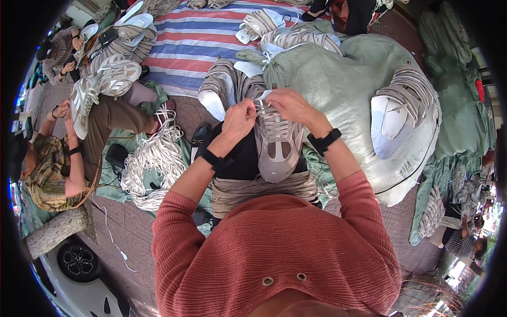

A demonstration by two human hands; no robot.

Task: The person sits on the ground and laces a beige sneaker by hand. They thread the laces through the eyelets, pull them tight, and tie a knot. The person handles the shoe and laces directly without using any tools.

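A grey-beige sneaker (275,158) rests on my lap, its toe toward me. Pale laces (275,129) run across its front in rows. At the top of the lacing, my left hand (241,117) is closed in a pinch on a shoelace, its fingertips together. Beside it my right hand (290,110) bends over the shoe's collar, thumb and fingers pinching the lace too. The short stretch of lace between the hands is partly hidden by my fingers. Across my thighs lies a thick bundle of beige laces (261,191).
Stacked shoe uppers (217,87) stand just beyond my hands. A large stuffed sack (338,79) on the right bears more uppers (404,105). A heap of white laces (150,168) lies left, near a seated person (58,164) holding a shoe. A striped sheet (185,39) spreads ahead.
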